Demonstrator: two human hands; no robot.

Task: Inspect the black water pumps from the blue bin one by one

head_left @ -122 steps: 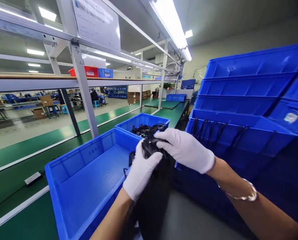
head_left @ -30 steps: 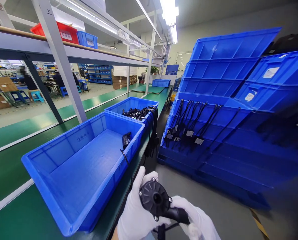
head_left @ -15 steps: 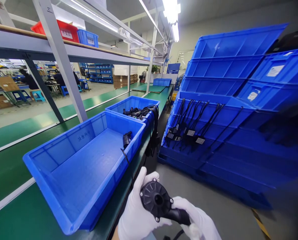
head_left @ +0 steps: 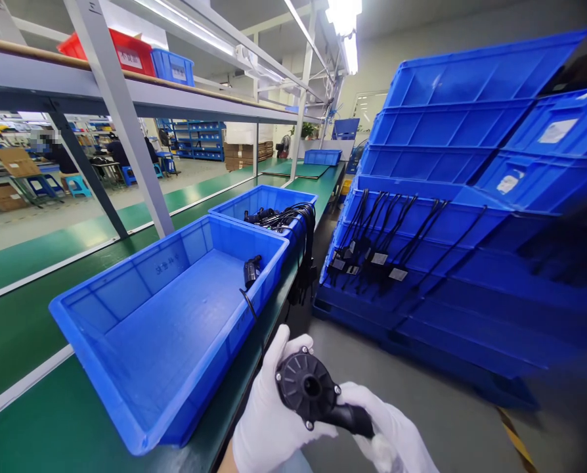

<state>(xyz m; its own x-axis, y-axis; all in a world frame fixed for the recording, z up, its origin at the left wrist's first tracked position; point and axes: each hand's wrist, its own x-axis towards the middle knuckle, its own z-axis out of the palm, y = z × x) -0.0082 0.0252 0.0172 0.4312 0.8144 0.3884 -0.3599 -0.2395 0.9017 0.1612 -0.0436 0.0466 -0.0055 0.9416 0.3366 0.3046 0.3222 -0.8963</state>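
The black pump (head_left: pixel 309 389) sits low in the view, just off the edge of the bench, held between our two white-gloved hands. Our left hand (head_left: pixel 268 414) cups the round, ribbed face of the pump from behind and below, fingers wrapped against it; our right hand (head_left: pixel 389 433) closes around the dark neck that sticks out to the right. Both hands are clamped on the same part, close together.

We stand at a long green bench (head_left: pixel 37 420) that runs away toward the back of a bright factory hall, with strip lights overhead and a grey metal shelf frame (head_left: pixel 121 125) above the bench. A red bin (head_left: pixel 121 52) and a small blue bin (head_left: pixel 173 67) rest on that shelf.

On the bench just ahead of our hands lies a large blue tray (head_left: pixel 140 328), tilted toward us, holding one small black part (head_left: pixel 251 269) with a cable near its right wall. Behind it, touching, a second blue tray (head_left: pixel 264 200) carries a tangle of black cables (head_left: pixel 293 217) spilling over its rim.

To our right, on the grey floor, leaning stacks of blue crates (head_left: pixel 446 131) stand well apart from the bench, with tagged black leads (head_left: pixel 372 249) hanging down their fronts. Seated people work in the far left background.
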